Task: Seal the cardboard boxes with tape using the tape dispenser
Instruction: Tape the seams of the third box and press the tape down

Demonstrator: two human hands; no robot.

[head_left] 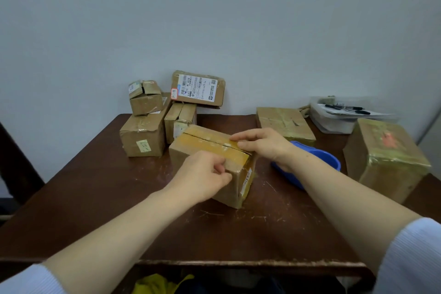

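**Central box held by both hands; likely dispenser lies to its right**

The central box (226, 181) sits in the middle of the surface (95, 198). Its long axis and top seam (210, 141) run from the centre-left of the frame down toward the right. The seam shows as a dark open line, so I judge this box not yet sealed.

The left hand (202, 174) is at the near top edge of the box. Its fingers are curled and pinch that edge against the thumb. The right hand (262, 143) rests on the right end of the top, with lightly bent fingers and thumb lying on the seam. It holds nothing that can be seen.

A blue plastic object (331, 160) lies just right of the box, partly hidden behind the right forearm. It may be the tape dispenser, but this cannot be confirmed. If it is, the right hand is much the nearer, and the reach runs rightward and slightly toward the lower frame.

Count:
- Seven cardboard boxes are visible.
  - The central box is one.
  - Four are clustered at upper centre-left: a small box (145, 100) on top of a larger box (143, 138), an upright box (180, 119), and a labelled box (198, 89) against the wall.
  - A flat taped box (285, 124) lies right of centre.
  - A big taped box (386, 160) stands at the right edge.
- One blue object.
- One clear tray (334, 124) at upper right, carrying two black pens (346, 108).
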